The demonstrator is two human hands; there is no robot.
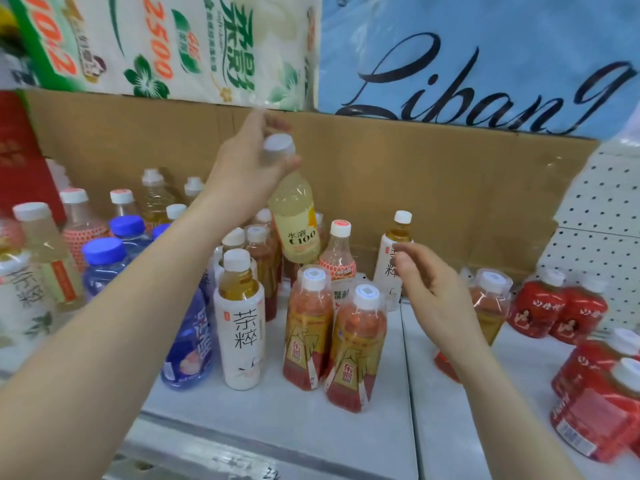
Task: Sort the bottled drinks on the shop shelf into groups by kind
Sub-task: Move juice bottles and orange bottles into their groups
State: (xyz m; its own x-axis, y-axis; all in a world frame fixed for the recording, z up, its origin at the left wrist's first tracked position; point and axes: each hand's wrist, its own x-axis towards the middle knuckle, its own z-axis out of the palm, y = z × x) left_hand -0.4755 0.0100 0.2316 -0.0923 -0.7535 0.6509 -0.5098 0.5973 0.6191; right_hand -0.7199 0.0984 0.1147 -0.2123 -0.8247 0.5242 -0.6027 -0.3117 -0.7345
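Grip is taken high on the pale yellow plastic drink bottle with a white screw cap (296,223) by the left hand (242,168). Its fingers (273,123) are curled round the cap and neck, probably because only that part stood free among crowded neighbours. The bottle is held tilted and clear of the grey metal shelf (346,438), above and behind the white-sleeved tea bottle with black characters (242,323), which stands at the front and serves as landmark.

Just right of that tea bottle, two orange-red bottles with gold labels and clear shrink caps (308,327) are set side by side, apparently already paired by kind. Touching its left side is a blue-tinted water bottle (188,341), with more blue-capped ones further left. A second white-sleeved tea bottle (391,268) stands behind and to the right, apart from its match, so it is judged unsorted.

The right hand (429,289) is held beside this second bottle with fingers (407,252) loosely curled and nothing gripped; whether they touch it cannot be told.

Far left of the landmark, a similar pale yellow bottle (45,244) is seen, a likely place for the lifted one. Bright red bottles (554,306) are grouped far right.
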